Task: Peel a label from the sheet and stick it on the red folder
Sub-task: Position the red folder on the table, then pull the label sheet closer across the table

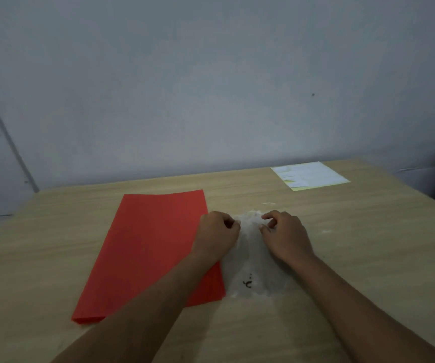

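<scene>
From the head view, the red folder (148, 247) lies flat left of centre on the tabletop (355, 258). Just right of it, touching its edge, lies a whitish sheet (253, 260); the left hand (216, 235) and right hand (284, 235) both pinch its far end. A label sheet (309, 175) sits at the far right corner.

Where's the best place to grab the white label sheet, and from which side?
Take the white label sheet at its far edge, between the left hand and right hand, pinching from above. It lies flat on the table beside the red folder, and that far edge looks slightly lifted.
</scene>
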